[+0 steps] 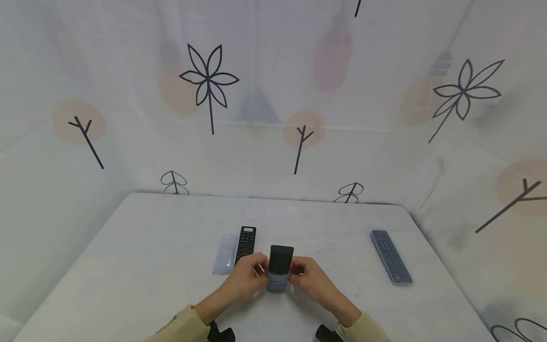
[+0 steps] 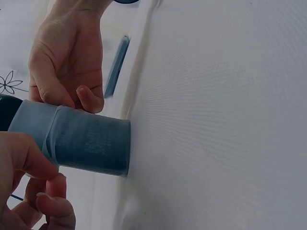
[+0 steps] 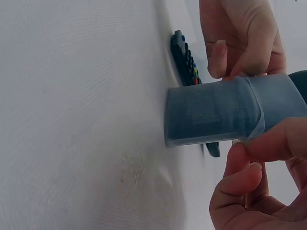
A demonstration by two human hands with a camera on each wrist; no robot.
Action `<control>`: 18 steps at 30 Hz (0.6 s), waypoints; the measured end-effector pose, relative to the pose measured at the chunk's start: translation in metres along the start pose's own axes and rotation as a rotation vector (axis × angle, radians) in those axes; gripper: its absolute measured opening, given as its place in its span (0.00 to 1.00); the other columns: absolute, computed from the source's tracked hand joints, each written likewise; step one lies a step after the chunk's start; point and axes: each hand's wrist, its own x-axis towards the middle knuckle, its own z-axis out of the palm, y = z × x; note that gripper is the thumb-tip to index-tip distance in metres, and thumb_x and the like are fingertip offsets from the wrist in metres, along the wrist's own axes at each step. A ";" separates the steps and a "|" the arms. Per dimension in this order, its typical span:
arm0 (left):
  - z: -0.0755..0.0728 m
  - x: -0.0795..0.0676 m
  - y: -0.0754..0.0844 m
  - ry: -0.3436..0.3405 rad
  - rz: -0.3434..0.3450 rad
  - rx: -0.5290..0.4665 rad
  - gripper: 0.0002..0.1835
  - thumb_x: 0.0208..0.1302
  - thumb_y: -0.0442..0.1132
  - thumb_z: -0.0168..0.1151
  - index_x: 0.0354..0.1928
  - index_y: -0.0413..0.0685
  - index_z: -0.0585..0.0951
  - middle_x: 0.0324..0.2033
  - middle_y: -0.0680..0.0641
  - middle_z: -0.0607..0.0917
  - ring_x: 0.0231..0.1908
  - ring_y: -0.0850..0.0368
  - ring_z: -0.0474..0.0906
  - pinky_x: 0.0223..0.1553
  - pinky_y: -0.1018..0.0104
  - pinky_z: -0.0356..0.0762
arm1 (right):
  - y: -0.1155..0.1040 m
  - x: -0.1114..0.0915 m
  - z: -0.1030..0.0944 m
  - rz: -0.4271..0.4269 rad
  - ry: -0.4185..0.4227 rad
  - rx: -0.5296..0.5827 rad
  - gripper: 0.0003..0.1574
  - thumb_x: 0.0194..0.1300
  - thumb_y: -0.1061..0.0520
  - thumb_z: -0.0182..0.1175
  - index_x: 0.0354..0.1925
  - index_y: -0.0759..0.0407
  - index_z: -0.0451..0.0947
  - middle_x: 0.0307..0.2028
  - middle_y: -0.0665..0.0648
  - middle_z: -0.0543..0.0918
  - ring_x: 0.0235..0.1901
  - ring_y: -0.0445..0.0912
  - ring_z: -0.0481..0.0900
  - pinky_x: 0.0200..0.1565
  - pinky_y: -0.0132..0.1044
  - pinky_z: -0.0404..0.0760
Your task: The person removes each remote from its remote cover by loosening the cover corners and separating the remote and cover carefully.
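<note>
A black remote control stands upright over the table, its lower part inside a translucent bluish sleeve. The sleeve's lower end is close over the white tabletop. A folded edge of the sleeve runs around it partway up. My left hand pinches the sleeve at this fold from the left, thumb and forefinger together. On the opposite side, my right hand pinches the same fold, as the right wrist view shows with the fingers on the film. The remote's lower keys are hidden.
Behind my left hand lies another black remote, beside an unfilled-looking translucent sleeve. A third remote, in a bluish cover, lies at the table's right. The white table meets a patterned cloth backdrop at its far edge.
</note>
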 end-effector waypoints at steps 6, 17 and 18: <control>0.001 -0.001 -0.001 0.008 0.040 0.026 0.15 0.46 0.20 0.59 0.30 0.48 0.77 0.31 0.55 0.80 0.32 0.63 0.76 0.35 0.68 0.78 | 0.000 0.000 0.000 0.010 -0.016 0.004 0.15 0.56 0.74 0.59 0.39 0.62 0.82 0.28 0.51 0.75 0.33 0.47 0.72 0.34 0.41 0.70; 0.001 0.000 -0.002 -0.019 0.014 0.055 0.15 0.47 0.20 0.59 0.29 0.49 0.77 0.30 0.56 0.79 0.32 0.61 0.76 0.36 0.68 0.77 | 0.004 0.003 0.000 0.010 -0.029 -0.005 0.16 0.53 0.74 0.60 0.39 0.63 0.82 0.29 0.53 0.78 0.32 0.47 0.73 0.33 0.40 0.72; 0.002 0.001 -0.002 -0.021 0.012 0.053 0.15 0.47 0.20 0.59 0.29 0.49 0.77 0.30 0.56 0.79 0.32 0.61 0.76 0.36 0.68 0.77 | 0.004 0.003 0.000 0.013 -0.032 -0.005 0.15 0.53 0.74 0.60 0.40 0.63 0.82 0.29 0.53 0.78 0.32 0.47 0.73 0.33 0.40 0.72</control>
